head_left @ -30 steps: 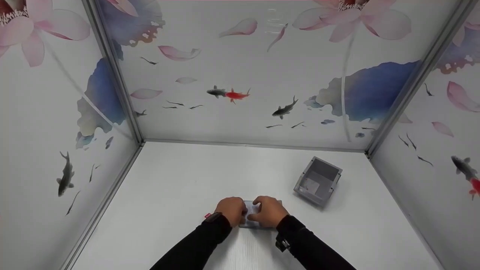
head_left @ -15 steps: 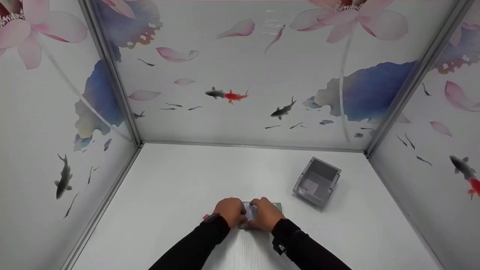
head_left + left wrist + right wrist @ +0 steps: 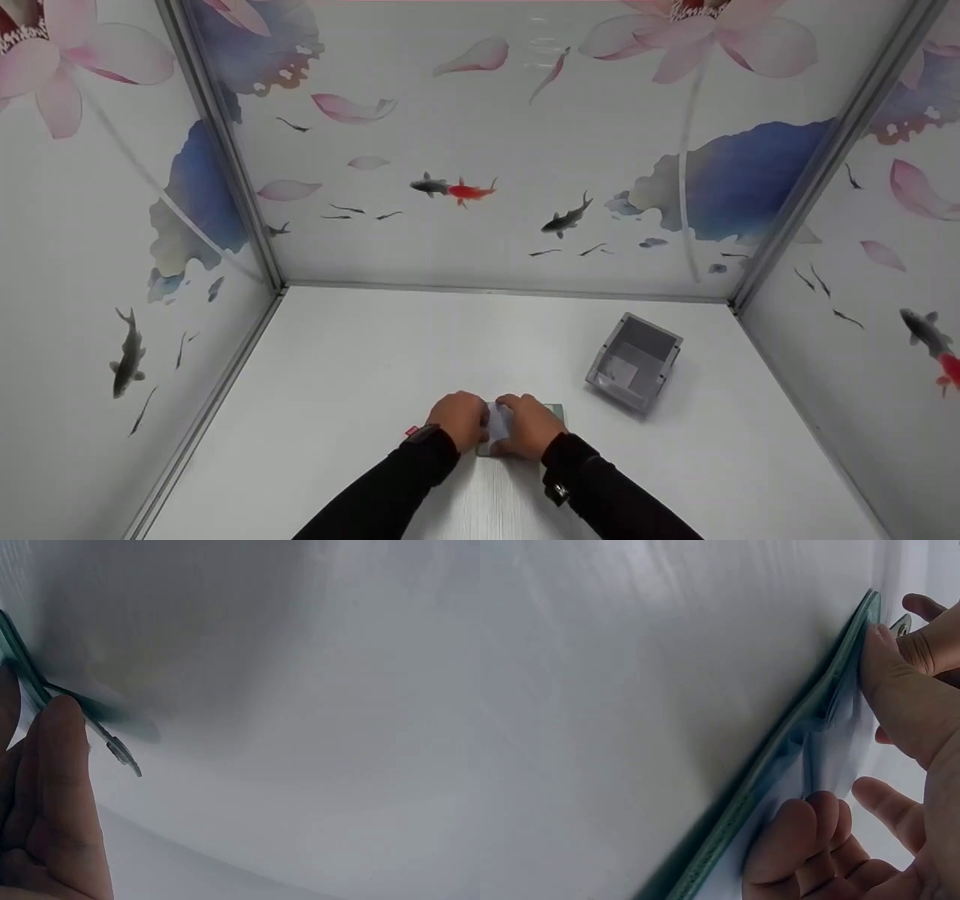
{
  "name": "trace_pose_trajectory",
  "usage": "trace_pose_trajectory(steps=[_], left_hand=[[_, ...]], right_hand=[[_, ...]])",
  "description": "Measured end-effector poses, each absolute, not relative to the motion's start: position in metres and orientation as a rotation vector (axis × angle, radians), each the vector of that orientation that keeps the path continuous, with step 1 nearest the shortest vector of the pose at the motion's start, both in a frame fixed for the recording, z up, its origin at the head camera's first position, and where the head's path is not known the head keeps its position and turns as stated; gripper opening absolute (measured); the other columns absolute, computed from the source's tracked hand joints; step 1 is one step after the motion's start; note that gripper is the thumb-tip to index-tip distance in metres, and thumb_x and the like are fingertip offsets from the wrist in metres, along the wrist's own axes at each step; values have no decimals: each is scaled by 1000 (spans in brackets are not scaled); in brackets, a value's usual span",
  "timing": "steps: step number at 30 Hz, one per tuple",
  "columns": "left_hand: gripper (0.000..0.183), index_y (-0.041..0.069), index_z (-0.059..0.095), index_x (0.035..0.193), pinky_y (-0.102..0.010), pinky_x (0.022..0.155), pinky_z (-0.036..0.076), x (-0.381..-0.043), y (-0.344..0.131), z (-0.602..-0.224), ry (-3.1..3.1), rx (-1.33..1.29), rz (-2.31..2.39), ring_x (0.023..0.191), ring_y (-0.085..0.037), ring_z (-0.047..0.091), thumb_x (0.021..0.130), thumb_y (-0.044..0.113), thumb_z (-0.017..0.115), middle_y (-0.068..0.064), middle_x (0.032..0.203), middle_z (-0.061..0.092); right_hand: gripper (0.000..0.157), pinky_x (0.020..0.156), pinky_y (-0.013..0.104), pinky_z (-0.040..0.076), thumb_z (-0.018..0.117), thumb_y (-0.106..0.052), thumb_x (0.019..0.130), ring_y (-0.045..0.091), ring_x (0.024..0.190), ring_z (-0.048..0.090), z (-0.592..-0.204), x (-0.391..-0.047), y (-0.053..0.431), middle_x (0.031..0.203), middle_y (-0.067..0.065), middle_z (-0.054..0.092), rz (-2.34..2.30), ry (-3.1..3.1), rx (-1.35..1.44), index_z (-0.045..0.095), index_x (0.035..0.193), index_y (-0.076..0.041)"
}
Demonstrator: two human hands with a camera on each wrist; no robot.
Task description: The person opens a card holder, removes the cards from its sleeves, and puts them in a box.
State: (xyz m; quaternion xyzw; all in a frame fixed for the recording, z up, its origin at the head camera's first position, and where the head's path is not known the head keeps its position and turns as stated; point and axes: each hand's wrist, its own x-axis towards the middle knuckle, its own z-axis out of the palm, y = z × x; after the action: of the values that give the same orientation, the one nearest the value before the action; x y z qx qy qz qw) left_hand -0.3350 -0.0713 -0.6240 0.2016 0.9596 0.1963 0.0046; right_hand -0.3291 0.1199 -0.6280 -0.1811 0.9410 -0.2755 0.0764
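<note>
A flat green card holder [image 3: 555,411] with clear plastic sleeves [image 3: 498,424] lies before me on the white tabletop. My left hand [image 3: 456,418] pinches its left end. A short strap with a metal-looking snap [image 3: 120,751] sticks out there in the left wrist view. Across the middle of the holder, my right hand [image 3: 531,429] holds the sleeves, thumb along the near edge and other fingers curled. The green edge [image 3: 721,836] runs diagonally through the right wrist view, where the sleeves look slightly rumpled. Both hands cover much of the holder.
A grey open-topped plastic box [image 3: 639,366] stands beyond my right hand, with a pale label inside. Printed panels with fish and flowers enclose the white table [image 3: 375,352] at the back and on both sides.
My right hand has slid slightly left along the holder, so the green right end now shows. The left hand keeps its place at the left end. The grey box has not moved.
</note>
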Motion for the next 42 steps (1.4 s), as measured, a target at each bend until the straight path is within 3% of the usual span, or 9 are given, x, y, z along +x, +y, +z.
trace_pose_trajectory(steps=[3,9,11,15,20,23,26,29,42], left_hand=[[23,12,77,74,-30,63,43,-335,-72,-625,3005,625,615,64,-10,47,83,8,97,6,67,66],[27,13,75,71,-30,61,45,-334,-70,-628,3045,686,545,61,-9,47,81,13,100,7,64,65],[27,14,75,71,-30,62,47,-333,-70,-628,3057,703,518,61,-9,50,80,14,101,6,66,69],[28,15,75,69,-30,63,48,-333,-69,-629,3066,731,458,61,-10,50,81,13,100,5,66,71],[27,16,75,68,-30,63,48,-334,-67,-630,3089,799,376,62,-10,48,82,11,98,4,69,72],[27,16,75,67,-28,63,50,-333,-66,-630,3106,855,342,63,-8,49,81,11,98,4,71,75],[30,16,74,64,-26,62,49,-331,-65,-630,3117,887,331,63,-7,48,79,10,98,4,71,74],[31,16,72,64,-26,62,45,-330,-64,-630,3117,871,345,64,-8,44,79,9,98,4,71,72],[20,14,79,72,-27,63,43,-330,-64,-631,3113,834,385,65,-11,42,82,8,96,3,74,70]], right_hand=[[92,106,56,59,100,-23,84,32,115,69,-626,-329,120,136,27,71,-839,2816,-547,56,163,-3],[89,87,50,57,89,-7,92,25,92,62,-620,-327,123,115,22,76,-909,2836,-600,46,171,-10],[70,89,51,59,85,-7,95,26,96,66,-618,-325,124,115,21,77,-909,2854,-609,58,159,-7],[16,89,48,60,81,-19,104,26,103,72,-618,-322,128,112,13,78,-934,2891,-524,76,114,-8],[41,72,36,47,65,-35,116,16,77,57,-620,-324,136,81,-2,62,-1021,2912,-298,69,81,-12],[35,70,35,48,66,-25,113,14,73,55,-623,-326,142,80,-1,66,-1032,2936,-232,74,83,-9],[14,80,41,60,72,-9,104,17,83,68,-624,-327,150,93,5,79,-1004,2966,-227,81,94,-5],[8,91,49,64,75,-1,97,26,95,76,-624,-326,154,102,12,83,-974,2981,-218,83,98,-2],[25,94,49,59,93,0,83,25,96,61,-629,-328,153,106,10,60,-878,3119,-239,82,106,-4]])
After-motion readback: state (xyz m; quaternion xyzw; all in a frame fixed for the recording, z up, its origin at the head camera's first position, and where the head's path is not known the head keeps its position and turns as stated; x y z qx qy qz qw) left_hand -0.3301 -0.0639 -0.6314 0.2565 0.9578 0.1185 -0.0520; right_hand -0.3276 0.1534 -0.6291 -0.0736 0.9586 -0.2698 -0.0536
